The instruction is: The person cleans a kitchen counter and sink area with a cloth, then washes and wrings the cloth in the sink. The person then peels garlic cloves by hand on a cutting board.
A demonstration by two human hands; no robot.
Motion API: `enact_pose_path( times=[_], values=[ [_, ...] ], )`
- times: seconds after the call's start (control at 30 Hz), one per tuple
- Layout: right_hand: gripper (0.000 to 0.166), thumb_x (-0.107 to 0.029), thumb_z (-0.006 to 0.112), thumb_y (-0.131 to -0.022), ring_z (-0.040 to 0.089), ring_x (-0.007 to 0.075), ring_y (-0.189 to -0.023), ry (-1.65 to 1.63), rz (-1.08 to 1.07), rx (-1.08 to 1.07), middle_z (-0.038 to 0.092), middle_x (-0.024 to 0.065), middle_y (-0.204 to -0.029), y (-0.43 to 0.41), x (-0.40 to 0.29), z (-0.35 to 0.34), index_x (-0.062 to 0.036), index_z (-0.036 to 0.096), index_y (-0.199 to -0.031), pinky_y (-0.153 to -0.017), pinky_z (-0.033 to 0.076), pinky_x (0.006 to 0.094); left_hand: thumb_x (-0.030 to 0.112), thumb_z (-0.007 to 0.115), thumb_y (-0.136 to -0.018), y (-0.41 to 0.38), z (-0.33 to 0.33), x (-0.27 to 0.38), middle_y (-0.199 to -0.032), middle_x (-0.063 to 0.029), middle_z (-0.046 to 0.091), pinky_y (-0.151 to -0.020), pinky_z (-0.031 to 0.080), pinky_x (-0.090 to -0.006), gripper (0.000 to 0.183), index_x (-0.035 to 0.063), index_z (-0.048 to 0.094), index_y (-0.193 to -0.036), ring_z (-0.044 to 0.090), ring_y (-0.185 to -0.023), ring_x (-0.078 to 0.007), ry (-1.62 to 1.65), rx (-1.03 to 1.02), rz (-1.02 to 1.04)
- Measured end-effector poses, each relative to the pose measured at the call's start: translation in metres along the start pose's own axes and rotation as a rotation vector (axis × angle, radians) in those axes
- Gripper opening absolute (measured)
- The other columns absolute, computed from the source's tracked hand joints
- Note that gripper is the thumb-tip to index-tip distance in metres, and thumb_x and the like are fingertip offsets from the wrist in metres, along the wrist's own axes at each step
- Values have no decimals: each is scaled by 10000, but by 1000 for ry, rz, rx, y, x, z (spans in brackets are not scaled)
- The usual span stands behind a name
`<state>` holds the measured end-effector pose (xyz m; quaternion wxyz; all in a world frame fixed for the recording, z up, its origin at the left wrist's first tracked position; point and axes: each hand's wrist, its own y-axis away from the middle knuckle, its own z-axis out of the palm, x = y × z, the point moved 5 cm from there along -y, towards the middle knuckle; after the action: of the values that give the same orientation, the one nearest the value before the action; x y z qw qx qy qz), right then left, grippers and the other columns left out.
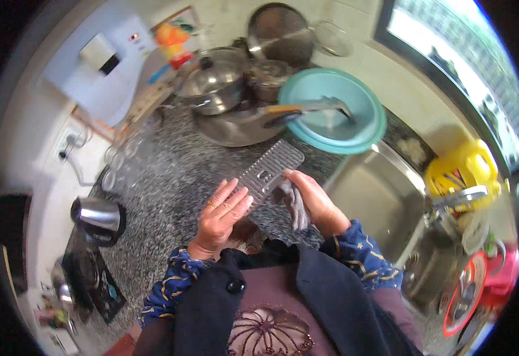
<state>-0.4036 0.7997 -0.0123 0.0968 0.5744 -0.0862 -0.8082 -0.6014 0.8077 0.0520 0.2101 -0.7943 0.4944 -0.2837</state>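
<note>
A slotted rectangular drip tray or grate is held at a slant over the speckled stone counter. My right hand grips its right edge, thumb near the upper corner, with a crumpled grey striped cloth hanging beneath the palm. My left hand, a ring on one finger, lies with extended fingers against the tray's lower left end; whether it grips there cannot be told.
Beyond the tray stand a wok, a lidded steel pot and a turquoise basin holding a utensil. A steel sink and yellow jug are at right; glasses and a kettle at left.
</note>
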Motion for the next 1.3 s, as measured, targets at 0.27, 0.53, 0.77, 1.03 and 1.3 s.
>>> enact_pose_path(
  times=[0.27,0.53,0.77,1.03,1.3],
  values=[
    [234,-217,484,-922,550,108,-696,-41,15,-57,615,33,-785,-82,21,111,-25,617,-911,-637,442,249,2,494,-912,81,-48,-87,-1253,-172,524,-958,466,-428,585,94,254,-1438,559,-1119,-285,1203,727,-900],
    [335,-335,528,-944,562,73,-707,298,96,-299,626,26,-828,-139,17,221,-17,583,-1036,-615,461,224,14,445,-933,135,-108,-178,-1206,-135,518,-775,566,-387,532,99,223,-1409,603,-1014,-239,1012,1004,-1082],
    [392,-200,690,-821,590,135,-845,424,-141,-239,618,68,-964,-276,-72,208,-35,532,-1139,-723,494,291,4,417,-933,121,-123,-249,-1125,-97,575,-569,586,-275,425,64,368,-1352,644,-858,-169,884,1035,-1114],
    [302,-100,640,-783,604,234,-913,1062,-984,-740,624,103,-1011,-407,-89,319,-76,616,-1084,-821,474,339,48,464,-941,68,-89,-341,-1063,-58,602,-528,543,-242,387,49,438,-1328,618,-787,-117,784,713,-1207],
    [271,-85,636,-734,617,336,-913,1718,-957,-999,644,114,-984,-435,-60,356,-138,682,-995,-775,494,426,8,513,-899,57,-72,-394,-1085,-101,615,-460,517,-236,467,16,422,-1357,590,-678,-98,599,562,-1297]
  ],
)
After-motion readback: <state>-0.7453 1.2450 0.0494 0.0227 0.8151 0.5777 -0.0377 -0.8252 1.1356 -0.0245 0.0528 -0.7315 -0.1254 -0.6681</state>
